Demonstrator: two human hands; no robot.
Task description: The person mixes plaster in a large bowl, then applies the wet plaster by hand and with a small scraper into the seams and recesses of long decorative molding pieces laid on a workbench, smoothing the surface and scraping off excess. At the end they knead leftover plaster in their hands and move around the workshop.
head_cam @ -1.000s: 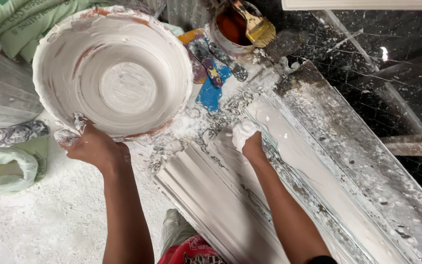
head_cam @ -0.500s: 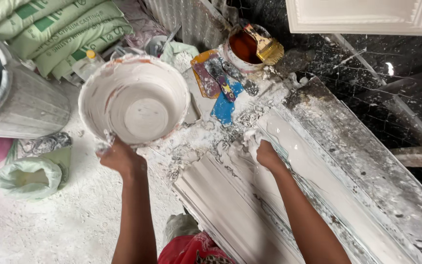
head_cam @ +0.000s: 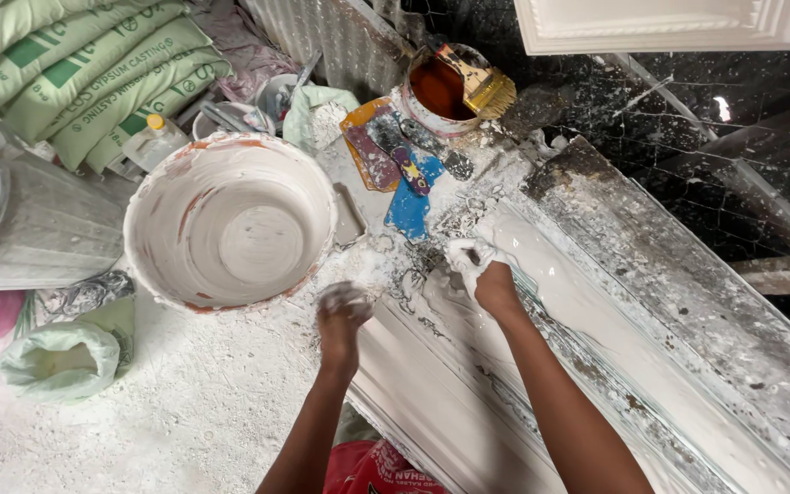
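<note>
Nearest, at the bottom edge: a red garment point(head_cam: 372, 467), both forearms rising from it. Left hand point(head_cam: 342, 316) plaster-coated, fingers curled in loosely on a small white lump of plaster, at the near-left edge of the long moulding form point(head_cam: 468, 402), apart from the bucket. Right hand point(head_cam: 482, 273) farther up, fingers pressed down into wet white plaster at the form's upper end, smeared white, closed around nothing that can be made out.

Form running diagonally from bottom centre toward the right edge, ribbed white channel inside, crusted grey border point(head_cam: 688, 302) along its far side. Left of the hands, powder-strewn floor point(head_cam: 185, 412), open room there. Plaster-lined bucket point(head_cam: 230, 224) just beyond the left hand, empty save a white skin, orange rim showing through. Green plastic bag point(head_cam: 61, 357) near the lower left; grey metal drum point(head_cam: 20, 220) lying at the left edge.

Beyond the bucket: blue and orange scrapers point(head_cam: 400, 169) crowding the gap between bucket and form. Farther, a tin of brown liquid point(head_cam: 436, 91) with a yellow-bristled brush point(head_cam: 482, 82) across it. Stacked pale green sacks point(head_cam: 75, 73) with darker green lettering at top left. White framed panel point(head_cam: 669, 23) at top right over dark speckled ground.
</note>
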